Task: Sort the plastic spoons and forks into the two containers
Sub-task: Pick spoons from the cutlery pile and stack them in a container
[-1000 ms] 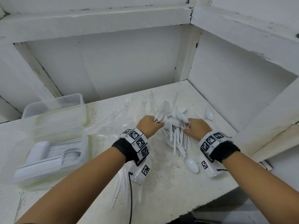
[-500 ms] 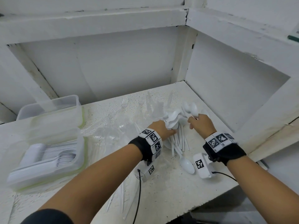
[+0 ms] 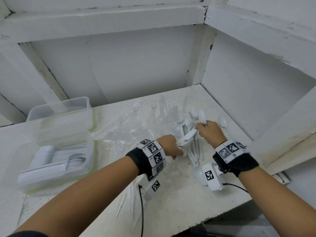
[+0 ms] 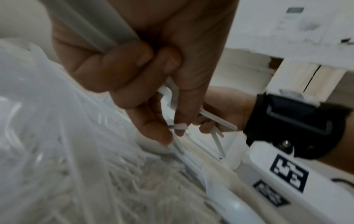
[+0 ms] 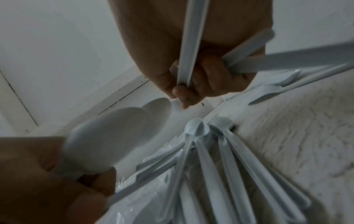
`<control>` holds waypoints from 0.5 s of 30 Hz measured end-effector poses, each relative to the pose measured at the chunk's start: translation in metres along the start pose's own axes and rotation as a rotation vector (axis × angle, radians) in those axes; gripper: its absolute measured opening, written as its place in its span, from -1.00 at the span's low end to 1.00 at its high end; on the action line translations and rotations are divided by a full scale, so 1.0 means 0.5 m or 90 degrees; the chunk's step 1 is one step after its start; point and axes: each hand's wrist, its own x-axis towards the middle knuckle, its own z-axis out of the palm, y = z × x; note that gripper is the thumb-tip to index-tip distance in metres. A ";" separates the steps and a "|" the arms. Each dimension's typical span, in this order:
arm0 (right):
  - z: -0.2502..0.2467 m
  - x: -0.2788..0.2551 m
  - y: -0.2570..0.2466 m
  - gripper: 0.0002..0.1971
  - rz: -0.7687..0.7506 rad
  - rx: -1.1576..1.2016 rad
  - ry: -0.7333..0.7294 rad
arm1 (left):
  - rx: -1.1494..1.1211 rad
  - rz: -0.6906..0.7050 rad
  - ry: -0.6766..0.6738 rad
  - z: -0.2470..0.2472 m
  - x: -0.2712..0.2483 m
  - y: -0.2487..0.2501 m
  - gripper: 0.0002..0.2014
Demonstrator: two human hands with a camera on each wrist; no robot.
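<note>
Loose white plastic spoons [image 3: 196,151] lie in a pile on the shelf, right of centre. My left hand [image 3: 177,145] grips a bundle of spoons [image 3: 187,136]; the left wrist view shows its fingers [image 4: 124,68] curled round the handles [image 4: 91,22]. Just behind, my right hand [image 3: 200,127] grips several spoons [image 3: 198,115] with bowls pointing up, and their handles [image 5: 193,37] run through its curled fingers [image 5: 191,84]. Clear plastic forks [image 3: 135,106] lie scattered behind a crumpled clear bag [image 3: 119,139]. The near container [image 3: 91,159] at the left holds stacked white spoons [image 3: 68,156]. Behind it stands a second clear container [image 3: 59,108].
The shelf has a back wall and a right side wall [image 3: 256,100] close to the spoon pile. One spoon [image 3: 223,121] lies by the right wall, another [image 3: 197,173] near the shelf's front edge [image 3: 205,218]. Wrist camera cables hang over that edge.
Both hands have closed on spoons and lifted them from the pile. The right hand rose and moved toward the back; the left hand shifted right, next to it.
</note>
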 end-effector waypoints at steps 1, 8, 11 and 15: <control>0.000 -0.001 -0.001 -0.68 -0.006 0.000 -0.002 | 0.002 0.002 -0.007 -0.010 -0.008 -0.003 -0.68; 0.004 -0.013 -0.009 -0.72 0.002 0.010 -0.047 | -0.004 0.018 0.017 -0.088 -0.091 -0.030 -0.76; 0.011 -0.020 -0.018 -0.80 0.012 0.050 -0.068 | -0.031 0.010 0.068 -0.116 -0.127 -0.063 -0.79; 0.020 -0.032 -0.040 -0.85 -0.008 0.089 -0.071 | -0.159 -0.007 0.150 -0.130 -0.166 -0.118 -0.82</control>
